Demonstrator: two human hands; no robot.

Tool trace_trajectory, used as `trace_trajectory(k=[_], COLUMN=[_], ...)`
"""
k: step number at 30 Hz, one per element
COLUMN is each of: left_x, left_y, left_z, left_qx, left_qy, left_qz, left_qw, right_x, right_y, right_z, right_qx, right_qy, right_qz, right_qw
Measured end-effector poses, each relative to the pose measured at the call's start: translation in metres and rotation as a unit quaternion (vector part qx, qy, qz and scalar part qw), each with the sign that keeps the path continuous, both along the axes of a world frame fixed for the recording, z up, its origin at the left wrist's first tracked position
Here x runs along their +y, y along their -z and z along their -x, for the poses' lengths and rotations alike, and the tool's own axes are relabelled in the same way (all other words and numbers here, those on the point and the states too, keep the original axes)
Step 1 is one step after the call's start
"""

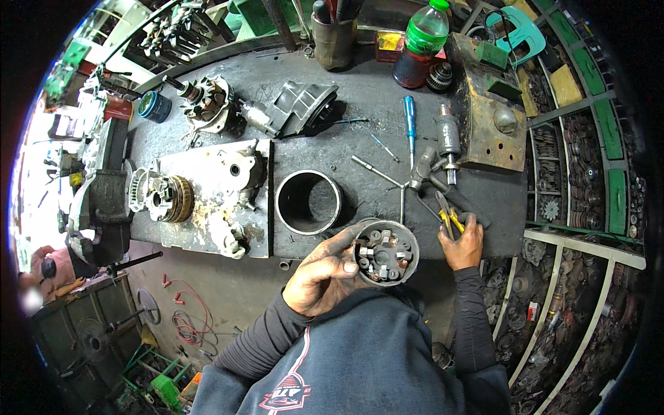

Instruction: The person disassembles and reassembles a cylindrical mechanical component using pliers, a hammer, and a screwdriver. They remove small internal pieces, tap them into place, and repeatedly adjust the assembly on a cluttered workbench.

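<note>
My left hand (321,273) holds a round dark end housing (382,257) tilted up, with small blocks and metal pieces inside. My right hand (460,242) grips yellow-handled pliers (448,213) at the bench's front edge, their jaws pointing away from me. Just beyond the pliers lie a hammer (419,170), T-handled rods (377,173), a blue screwdriver (409,124) and a grimy cylindrical part with a shaft (448,130). A hollow metal cylinder (283,200) stands left of the housing.
The dark bench (366,97) holds motor parts (207,97), a metal plate with castings (207,207), a bottle (425,34) and a rusty block (487,131). Shelves of parts (581,166) line the right. A person in pink (52,259) is at far left; cables (190,321) lie below.
</note>
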State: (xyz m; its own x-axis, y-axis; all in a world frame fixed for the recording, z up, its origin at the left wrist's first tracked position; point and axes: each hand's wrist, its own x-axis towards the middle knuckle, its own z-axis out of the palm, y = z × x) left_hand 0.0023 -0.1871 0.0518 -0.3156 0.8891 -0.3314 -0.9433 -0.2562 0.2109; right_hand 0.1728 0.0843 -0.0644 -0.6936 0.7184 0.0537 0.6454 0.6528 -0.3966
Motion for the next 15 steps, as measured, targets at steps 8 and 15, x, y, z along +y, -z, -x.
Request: trace_trajectory(k=[8, 15], left_x=[0.0, 0.002], left_y=[-0.002, -0.003], left_z=[0.001, 0.001], left_qx=[0.054, 0.043], left_qy=[-0.017, -0.023], left_qz=[-0.011, 0.032], left_qw=[0.998, 0.998], right_x=[-0.005, -0.023], right_y=[-0.034, -0.058], right_z=[0.003, -0.012], right_qx=[0.187, 0.23], right_qy=[0.049, 0.062], right_qz=[0.333, 0.649], right_qw=[0.923, 0.722])
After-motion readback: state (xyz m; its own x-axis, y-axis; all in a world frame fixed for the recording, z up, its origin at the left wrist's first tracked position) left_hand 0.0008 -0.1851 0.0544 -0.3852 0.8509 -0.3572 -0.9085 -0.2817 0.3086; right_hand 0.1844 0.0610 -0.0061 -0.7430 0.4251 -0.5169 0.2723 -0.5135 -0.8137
